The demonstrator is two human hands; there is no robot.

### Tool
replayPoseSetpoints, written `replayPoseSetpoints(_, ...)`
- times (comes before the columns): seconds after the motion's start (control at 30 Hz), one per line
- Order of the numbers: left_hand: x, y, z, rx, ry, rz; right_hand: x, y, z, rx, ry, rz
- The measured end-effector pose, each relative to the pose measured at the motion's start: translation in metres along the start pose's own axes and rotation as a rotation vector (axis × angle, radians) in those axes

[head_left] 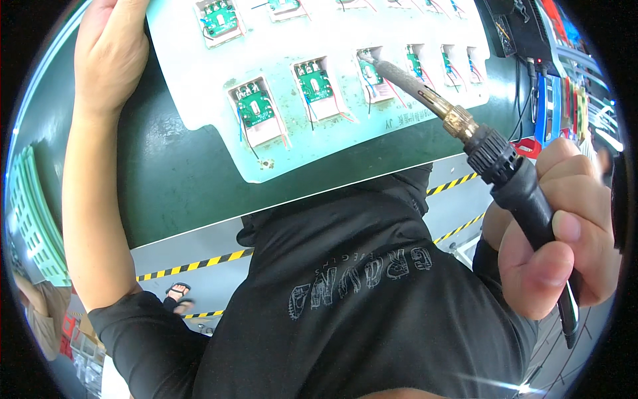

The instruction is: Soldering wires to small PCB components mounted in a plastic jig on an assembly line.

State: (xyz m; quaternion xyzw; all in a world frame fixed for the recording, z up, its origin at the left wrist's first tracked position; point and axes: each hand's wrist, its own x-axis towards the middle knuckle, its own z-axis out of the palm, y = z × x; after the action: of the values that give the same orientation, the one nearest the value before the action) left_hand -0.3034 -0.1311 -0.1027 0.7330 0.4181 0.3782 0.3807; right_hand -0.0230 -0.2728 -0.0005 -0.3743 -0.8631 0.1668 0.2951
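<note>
My right hand [565, 233] is closed around the black handle of a soldering iron [495, 156]. The iron slants up and left. Its tip appears at the upper edge of a small green circuit board [369, 74] in the front row; whether it touches is unclear. That board sits in a pocket of a pale green fixture plate [199, 86], with thin blue, black and red wires at its pocket. Other circuit boards [256, 108] fill neighbouring pockets in two rows. My left hand [113, 60] is beside the plate's upper left edge, its fingers largely cut off by the picture's top.
The plate lies on a dark green table [173, 179]. Green slotted trays [36, 219] stand at the far left. On the right are a black device [522, 30] with cables and blue bins [548, 110]. Another person's sandalled foot [178, 290] shows on the floor beyond striped tape.
</note>
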Motion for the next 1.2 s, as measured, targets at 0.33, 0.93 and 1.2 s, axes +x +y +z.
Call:
replayPoseSetpoints(0.33, 0.006, -0.004, -0.002, 0.066, -0.026, 0.062, -0.061, 0.026, -0.035, 0.329, 0.533, -0.065)
replayPoseSetpoints(0.93, 0.010, -0.007, 0.004, -0.060, 0.135, 0.003, -0.123, 0.081, -0.075, 0.350, 0.450, 0.136)
replayPoseSetpoints(1.2, 0.006, 0.001, 0.006, -0.036, 0.193, -0.079, -0.117, 0.084, -0.059, 0.280, 0.558, 0.191)
